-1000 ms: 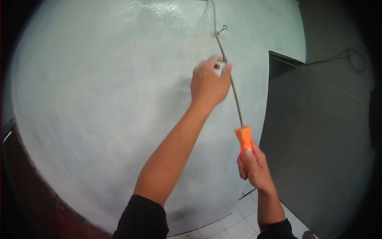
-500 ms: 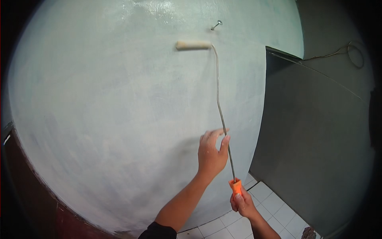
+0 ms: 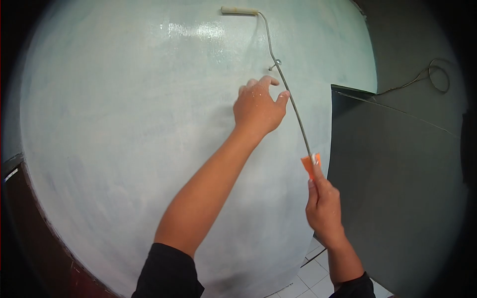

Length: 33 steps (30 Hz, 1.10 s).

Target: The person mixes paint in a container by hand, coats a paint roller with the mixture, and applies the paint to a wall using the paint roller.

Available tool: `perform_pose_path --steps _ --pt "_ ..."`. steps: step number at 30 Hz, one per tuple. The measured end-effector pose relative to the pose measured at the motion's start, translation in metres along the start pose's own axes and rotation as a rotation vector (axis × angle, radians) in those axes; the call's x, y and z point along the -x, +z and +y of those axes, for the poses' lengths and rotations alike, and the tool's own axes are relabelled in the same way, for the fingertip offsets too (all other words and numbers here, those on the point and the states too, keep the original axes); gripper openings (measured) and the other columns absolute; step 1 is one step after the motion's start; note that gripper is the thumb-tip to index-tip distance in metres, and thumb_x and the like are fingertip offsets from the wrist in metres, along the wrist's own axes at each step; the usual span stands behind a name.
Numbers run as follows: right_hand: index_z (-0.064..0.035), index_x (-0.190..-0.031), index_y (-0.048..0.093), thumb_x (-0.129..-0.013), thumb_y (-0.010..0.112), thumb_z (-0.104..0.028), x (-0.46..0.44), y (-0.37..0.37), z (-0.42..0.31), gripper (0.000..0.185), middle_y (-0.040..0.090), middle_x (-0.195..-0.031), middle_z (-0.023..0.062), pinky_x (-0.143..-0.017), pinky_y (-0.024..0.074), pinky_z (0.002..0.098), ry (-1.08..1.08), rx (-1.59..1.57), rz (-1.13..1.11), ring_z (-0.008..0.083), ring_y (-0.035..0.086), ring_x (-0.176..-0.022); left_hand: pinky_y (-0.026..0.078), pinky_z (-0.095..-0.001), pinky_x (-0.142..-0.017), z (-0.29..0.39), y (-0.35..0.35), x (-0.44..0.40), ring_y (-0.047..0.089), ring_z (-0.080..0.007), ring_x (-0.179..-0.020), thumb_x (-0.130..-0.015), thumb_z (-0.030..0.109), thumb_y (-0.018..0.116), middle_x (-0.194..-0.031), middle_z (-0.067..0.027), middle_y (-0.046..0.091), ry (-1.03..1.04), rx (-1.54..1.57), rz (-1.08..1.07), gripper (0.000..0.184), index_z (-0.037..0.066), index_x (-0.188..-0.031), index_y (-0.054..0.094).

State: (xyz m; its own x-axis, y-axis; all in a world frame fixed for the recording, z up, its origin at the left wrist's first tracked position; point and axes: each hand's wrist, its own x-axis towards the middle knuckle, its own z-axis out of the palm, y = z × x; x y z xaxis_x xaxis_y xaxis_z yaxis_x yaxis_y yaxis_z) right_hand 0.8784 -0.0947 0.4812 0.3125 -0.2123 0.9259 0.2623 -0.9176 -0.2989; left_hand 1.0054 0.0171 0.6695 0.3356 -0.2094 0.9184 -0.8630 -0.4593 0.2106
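A paint roller (image 3: 239, 10) lies against the upper part of the pale wall (image 3: 149, 124), with its long bent metal rod (image 3: 296, 113) running down to an orange handle (image 3: 310, 167). My right hand (image 3: 324, 201) is wrapped round that handle, one finger stretched up along it. Beside the rod's middle is my left hand (image 3: 259, 104), its fingers curved and apart, the thumb tip at the rod; nothing is gripped in it. Light specks dot the back of this hand.
A metal hook or bolt (image 3: 278, 62) sticks out of the wall behind the rod. On the right, a looped cable (image 3: 438, 77) hangs on a dark grey wall (image 3: 397, 184). White floor tiles (image 3: 313, 273) show at the bottom.
Since half a second ago the roller has moved up the wall, and both hands have risen with it. A finger of my right hand now extends along the handle.
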Motion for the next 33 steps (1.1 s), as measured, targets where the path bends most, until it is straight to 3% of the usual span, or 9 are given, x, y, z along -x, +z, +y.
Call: perform_pose_path --steps 4,9,10,13,18,24,26,30,33 --pt "-0.0125 -0.152 0.044 -0.102 0.051 -0.009 -0.06 -0.02 -0.021 0.051 0.067 -0.085 0.0277 -0.068 0.0528 0.0463 0.019 -0.031 0.024 0.0447 0.067 -0.075 0.051 -0.0428 -0.093 -0.012 -0.027 -0.012 0.059 -0.0292 -0.117 -0.093 0.039 0.069 -0.117 -0.0102 0.064 0.137 -0.155 0.063 0.037 0.016 -0.122 0.066" --pt "-0.0165 -0.149 0.048 -0.104 0.048 -0.018 -0.157 -0.028 -0.033 0.046 0.068 -0.102 0.0291 -0.082 0.0539 0.0489 -0.117 0.106 0.142 0.0491 0.065 -0.088 0.048 -0.042 -0.093 -0.033 -0.064 -0.018 0.056 -0.0272 -0.114 -0.093 0.037 0.069 -0.115 -0.0084 0.062 0.229 -0.281 0.079 0.037 0.015 -0.122 0.065" --pt "-0.0171 -0.15 0.047 -0.104 0.047 -0.018 -0.187 -0.023 -0.02 0.046 0.07 -0.102 0.0279 -0.079 0.0549 0.0473 -0.253 0.128 0.22 0.046 0.067 -0.083 0.047 -0.0416 -0.093 -0.033 -0.068 -0.02 0.055 -0.0269 -0.114 -0.093 0.036 0.069 -0.116 -0.008 0.061 0.255 -0.311 0.088 0.037 0.015 -0.123 0.065" --pt "-0.0199 -0.154 0.044 -0.105 0.043 -0.02 -0.241 -0.041 -0.076 0.05 0.071 -0.088 0.0203 -0.065 0.0559 0.041 0.09 0.003 -0.002 0.0291 0.066 -0.063 0.047 -0.0413 -0.093 -0.04 -0.086 -0.026 0.054 -0.0266 -0.114 -0.093 0.034 0.07 -0.117 -0.0073 0.061 0.313 -0.384 0.11 0.036 0.015 -0.123 0.065" --pt "-0.0264 -0.16 0.034 -0.109 0.037 -0.026 -0.321 -0.033 -0.102 0.05 0.044 -0.065 0.0026 -0.047 0.0454 0.033 0.063 -0.025 0.057 0.0141 0.045 -0.049 0.045 -0.0411 -0.094 -0.053 -0.125 -0.031 0.054 -0.0265 -0.115 -0.092 0.031 0.07 -0.119 -0.0073 0.061 0.338 -0.562 0.107 0.035 0.015 -0.123 0.065" --pt "-0.0165 -0.157 0.037 -0.104 0.042 -0.018 -0.247 -0.01 -0.101 0.053 0.068 -0.084 0.0217 -0.061 0.0542 0.0394 0.029 -0.031 0.014 0.0292 0.063 -0.059 0.043 -0.0415 -0.1 -0.087 -0.169 -0.019 0.051 -0.0271 -0.123 -0.091 0.032 0.072 -0.127 -0.0089 0.06 0.316 -0.652 0.177 0.035 0.016 -0.121 0.067" --pt "-0.0134 -0.156 0.037 -0.103 0.045 -0.015 -0.221 0.027 -0.034 0.054 0.069 -0.096 0.03 -0.07 0.0554 0.0436 -0.366 0.213 0.304 0.0389 0.068 -0.068 0.042 -0.0429 -0.104 -0.105 -0.183 -0.015 0.049 -0.0276 -0.127 -0.09 0.033 0.073 -0.13 -0.0097 0.058 0.357 -0.712 0.3 0.035 0.017 -0.121 0.068" --pt "-0.0069 -0.157 0.034 -0.101 0.045 -0.006 -0.091 0.003 -0.077 0.056 0.066 -0.117 0.0304 -0.092 0.0524 0.0407 0.153 -0.025 -0.112 0.0408 0.07 -0.102 0.041 -0.0446 -0.105 -0.139 -0.217 -0.011 0.048 -0.0285 -0.129 -0.09 0.032 0.073 -0.132 -0.0103 0.057 0.394 -0.738 0.43 0.036 0.018 -0.122 0.067" --pt "-0.0005 -0.158 0.026 -0.097 0.046 0.003 -0.028 0.017 -0.06 0.064 0.057 -0.142 0.0244 -0.108 0.0438 0.0339 0.073 -0.096 -0.109 0.0354 0.062 -0.124 0.041 -0.0469 -0.106 -0.164 -0.232 -0.012 0.048 -0.0302 -0.13 -0.089 0.034 0.074 -0.133 -0.0102 0.056 0.312 -0.725 0.441 0.038 0.018 -0.123 0.067"
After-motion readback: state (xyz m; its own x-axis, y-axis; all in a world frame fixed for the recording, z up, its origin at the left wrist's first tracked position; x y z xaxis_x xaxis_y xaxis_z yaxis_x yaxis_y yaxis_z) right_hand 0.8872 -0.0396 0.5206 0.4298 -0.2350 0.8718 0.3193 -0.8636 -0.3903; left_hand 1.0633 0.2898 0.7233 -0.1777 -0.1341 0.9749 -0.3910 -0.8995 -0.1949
